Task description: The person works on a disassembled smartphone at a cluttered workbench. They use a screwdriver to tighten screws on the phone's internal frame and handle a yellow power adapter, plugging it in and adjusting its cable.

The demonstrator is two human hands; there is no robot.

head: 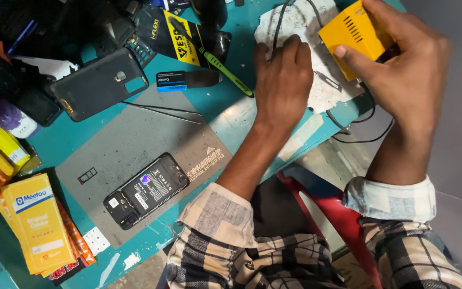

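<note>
1. Our plaid sleeves (252, 251) sit closest; both forearms reach up to the far right of the worktop (225, 107).
2. Our right hand (402, 64) has its fingers (348, 53) wrapped shut around the yellow box (351, 32), tilted at the worktop's edge.
3. Our left hand (281, 80) lies just left of the box, fingers curled on its black cable (278, 27); grip unclear.

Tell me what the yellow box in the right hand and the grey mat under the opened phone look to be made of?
The yellow box, gripped by the right hand, looks like moulded plastic, matte, with vent slots cut into one face. The grey mat under the opened phone looks like soft rubber or silicone: dull, finely textured, lying flat on the teal table. The left hand rests beside the box.
</note>
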